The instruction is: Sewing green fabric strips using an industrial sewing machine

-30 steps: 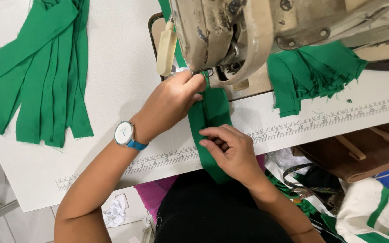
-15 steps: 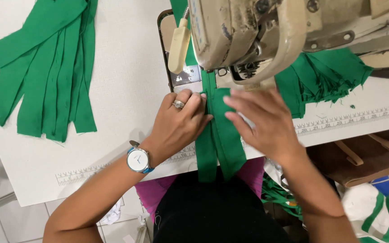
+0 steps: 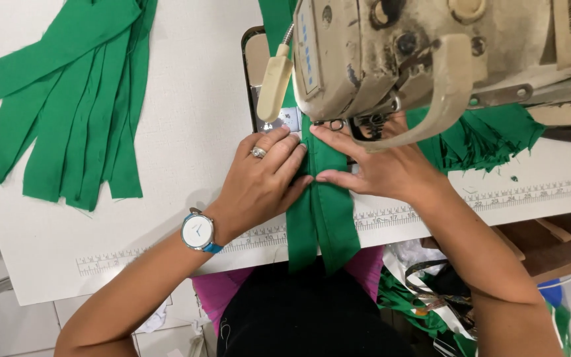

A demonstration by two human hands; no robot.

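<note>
We have both hands flat on the green strip [image 3: 322,211], one on each side of its centre fold, because pressing from both sides keeps the two folded edges meeting in a straight line as the cloth runs up under the sewing machine [image 3: 431,59]. Our left hand [image 3: 262,182] lies palm down with fingers together, their tips on the strip's left edge; our right hand [image 3: 381,168] lies the same way on the right edge, index finger reaching toward the presser foot. Neither hand closes around anything (the grip here is an open, flattened press, not a pinch).

The strip lies on the white worktop [image 3: 186,132] directly in front of the machine head, its far end under the foot and its near end hanging over the worktop's edge, across the printed ruler [image 3: 133,258]. It is a plain, bright green woven band, folded lengthwise.

A fan of similar green strips [image 3: 67,112] lies well apart to the left, and a heap of green pieces [image 3: 490,135] sits to the right, beyond the machine.
</note>
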